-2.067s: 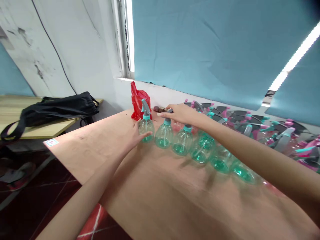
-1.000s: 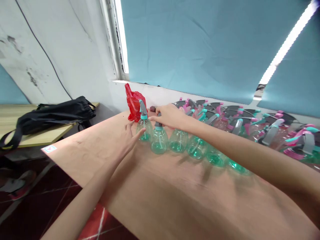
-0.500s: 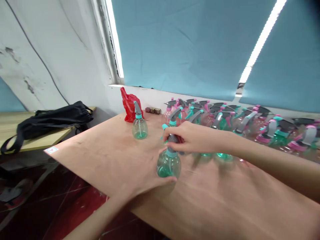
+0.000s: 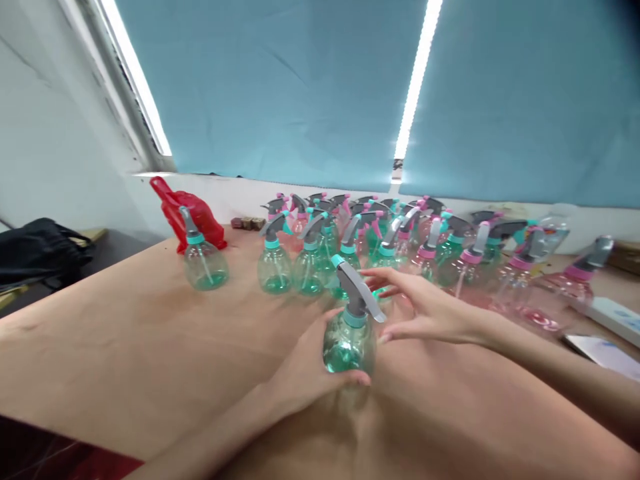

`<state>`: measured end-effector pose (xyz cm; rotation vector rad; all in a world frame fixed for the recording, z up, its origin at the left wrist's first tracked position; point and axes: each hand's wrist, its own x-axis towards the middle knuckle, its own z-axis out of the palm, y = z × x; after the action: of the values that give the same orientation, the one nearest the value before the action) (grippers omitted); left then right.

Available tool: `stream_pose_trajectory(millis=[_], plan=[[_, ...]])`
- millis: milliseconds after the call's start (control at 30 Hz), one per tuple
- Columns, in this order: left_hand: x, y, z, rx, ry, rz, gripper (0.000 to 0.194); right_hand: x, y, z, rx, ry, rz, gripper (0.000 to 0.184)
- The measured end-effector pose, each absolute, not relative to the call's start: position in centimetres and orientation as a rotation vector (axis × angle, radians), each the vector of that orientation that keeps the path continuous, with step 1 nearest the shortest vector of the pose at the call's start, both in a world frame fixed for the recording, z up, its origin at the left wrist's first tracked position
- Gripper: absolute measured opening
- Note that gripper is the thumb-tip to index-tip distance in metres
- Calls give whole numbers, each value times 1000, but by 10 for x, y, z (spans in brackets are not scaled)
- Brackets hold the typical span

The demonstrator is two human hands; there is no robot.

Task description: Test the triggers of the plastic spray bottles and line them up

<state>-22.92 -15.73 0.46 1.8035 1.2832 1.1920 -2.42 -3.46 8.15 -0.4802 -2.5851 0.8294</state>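
My left hand (image 4: 307,360) is wrapped round the round body of a clear green spray bottle (image 4: 345,350), its thumb across the near side. The bottle stands nearly upright, with a turquoise collar and a grey spray head (image 4: 356,293). Its turquoise nozzle points up and left, while the trigger slopes down to the right. Just right of the spray head, my right hand (image 4: 423,307) has its fingers spread and holds nothing. Behind the hands stand more green bottles, among them one spray bottle (image 4: 275,270) at the left end of the group.
A lone green spray bottle (image 4: 205,263) stands on the left, before a red plastic bag (image 4: 193,213). Several pink spray bottles (image 4: 575,283) and green ones line the wall side. A white box (image 4: 617,317) lies at right. Small brown blocks (image 4: 249,223) sit by the wall.
My right hand has let go of the spray head and opened to its right. My left hand still holds the bottle. The view has turned right, showing more bottles and the white box.
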Motion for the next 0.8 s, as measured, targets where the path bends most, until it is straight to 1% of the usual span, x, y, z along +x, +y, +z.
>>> stream_pose_trajectory(millis=[100,200,367,567,633,700,800], plan=[[-205,-141,-3,1815,1313,1157,93,-16,-34,63,-447,-2430,998,65],[-180,-126,-4,1894,1301,1148,94,-9,-35,55,-453,-2257,1094,54],[-148,-101,-5,1945,1235,1160,92,10,-35,60,-624,-2045,1047,41],[-123,-76,-10,2018,1245,1109,102,25,-27,62,-676,-1882,1259,28],[-120,-71,-9,2050,1230,1089,102,28,-22,59,-668,-1882,1254,25],[-121,-68,-8,2095,1203,1061,102,30,-17,54,-636,-1914,1175,22],[-133,-69,-9,2188,1199,947,109,33,-10,48,-554,-1974,1028,19]])
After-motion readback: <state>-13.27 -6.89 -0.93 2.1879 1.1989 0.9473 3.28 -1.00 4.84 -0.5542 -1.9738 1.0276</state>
